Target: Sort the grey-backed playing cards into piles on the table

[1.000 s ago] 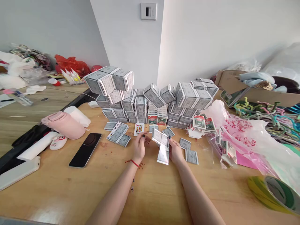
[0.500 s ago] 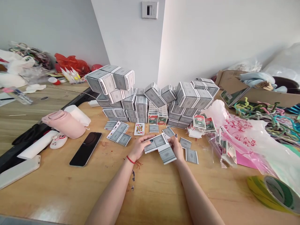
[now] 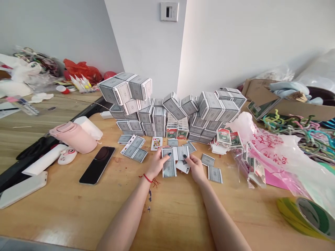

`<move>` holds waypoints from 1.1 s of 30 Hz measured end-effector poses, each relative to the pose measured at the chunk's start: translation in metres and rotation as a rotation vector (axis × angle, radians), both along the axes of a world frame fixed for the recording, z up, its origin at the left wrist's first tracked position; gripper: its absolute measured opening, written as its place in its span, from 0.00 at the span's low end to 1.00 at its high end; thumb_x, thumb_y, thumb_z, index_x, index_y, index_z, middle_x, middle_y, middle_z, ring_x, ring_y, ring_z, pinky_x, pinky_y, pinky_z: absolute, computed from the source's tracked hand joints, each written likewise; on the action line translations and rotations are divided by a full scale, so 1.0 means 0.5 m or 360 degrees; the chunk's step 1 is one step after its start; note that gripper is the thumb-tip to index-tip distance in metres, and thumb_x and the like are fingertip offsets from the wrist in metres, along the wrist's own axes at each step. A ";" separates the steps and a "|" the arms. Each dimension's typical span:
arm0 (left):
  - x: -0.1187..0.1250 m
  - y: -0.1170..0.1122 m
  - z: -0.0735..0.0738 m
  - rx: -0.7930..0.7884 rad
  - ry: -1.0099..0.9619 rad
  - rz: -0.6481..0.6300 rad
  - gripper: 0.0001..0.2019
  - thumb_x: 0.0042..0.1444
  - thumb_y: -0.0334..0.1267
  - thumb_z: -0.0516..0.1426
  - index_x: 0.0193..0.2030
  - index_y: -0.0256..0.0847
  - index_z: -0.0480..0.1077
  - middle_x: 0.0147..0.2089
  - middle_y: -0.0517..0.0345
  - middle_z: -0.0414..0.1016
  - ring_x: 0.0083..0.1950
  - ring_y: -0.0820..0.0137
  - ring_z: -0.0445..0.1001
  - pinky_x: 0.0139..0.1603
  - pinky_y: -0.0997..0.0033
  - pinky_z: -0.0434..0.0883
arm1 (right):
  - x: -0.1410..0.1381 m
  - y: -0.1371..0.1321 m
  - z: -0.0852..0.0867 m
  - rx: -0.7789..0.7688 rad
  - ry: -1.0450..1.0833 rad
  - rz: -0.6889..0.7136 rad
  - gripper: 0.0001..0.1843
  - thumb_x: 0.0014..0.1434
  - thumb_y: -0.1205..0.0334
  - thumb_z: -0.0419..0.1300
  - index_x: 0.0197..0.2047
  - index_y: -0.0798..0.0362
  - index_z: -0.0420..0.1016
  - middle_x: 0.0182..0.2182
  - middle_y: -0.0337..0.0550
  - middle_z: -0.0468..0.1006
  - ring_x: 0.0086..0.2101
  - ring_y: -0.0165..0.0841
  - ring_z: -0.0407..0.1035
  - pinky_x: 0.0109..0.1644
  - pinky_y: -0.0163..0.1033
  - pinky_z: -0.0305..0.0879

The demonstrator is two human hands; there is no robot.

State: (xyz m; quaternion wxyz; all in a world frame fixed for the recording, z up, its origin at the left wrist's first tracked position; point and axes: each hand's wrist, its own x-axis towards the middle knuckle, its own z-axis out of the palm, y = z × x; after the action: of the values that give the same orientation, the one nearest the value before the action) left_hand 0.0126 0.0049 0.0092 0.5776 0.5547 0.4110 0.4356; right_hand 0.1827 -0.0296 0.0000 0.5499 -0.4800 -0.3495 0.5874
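My left hand [image 3: 157, 163] pinches grey-backed playing cards [image 3: 169, 167] along their left side, thumb on top. On the right, my right hand [image 3: 195, 167] grips the folded or joined cards with its thumb on a patterned back. Below them shows a face-up ace [image 3: 183, 167]; whether it is held or lies on the table I cannot tell. Just behind is a face-up picture card [image 3: 156, 143]. Loose cards [image 3: 215, 174] lie to the right, and overlapping cards [image 3: 134, 150] to the left. Blocks built from folded cards [image 3: 159, 116] are stacked along the back.
A black phone [image 3: 97, 165] and pink bottle [image 3: 75, 137] lie left on the wooden table [image 3: 167, 216]. To the right are card boxes [image 3: 223, 136], plastic bags [image 3: 274, 146], and a roll of yellow-green tape [image 3: 306, 216]. A wall [image 3: 146, 42] rises behind.
The held cards have turned from a slanted layout to a more upright one. My right thumb has come onto their front, and an ace face now shows beneath.
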 end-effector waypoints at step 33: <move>0.046 -0.026 -0.016 0.0254 0.0238 0.0324 0.17 0.49 0.41 0.56 0.45 0.41 0.57 0.43 0.54 0.68 0.45 0.67 0.68 0.47 0.66 0.65 | -0.016 0.001 -0.028 0.0320 -0.0987 -0.0077 0.15 0.57 0.48 0.46 0.33 0.51 0.60 0.26 0.38 0.67 0.28 0.32 0.63 0.33 0.37 0.60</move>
State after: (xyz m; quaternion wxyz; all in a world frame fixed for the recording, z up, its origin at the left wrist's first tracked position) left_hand 0.0355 -0.0083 0.0012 0.4523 0.5852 0.4712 0.4806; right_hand 0.1746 -0.0288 -0.0142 0.4757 -0.5875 -0.5452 0.3624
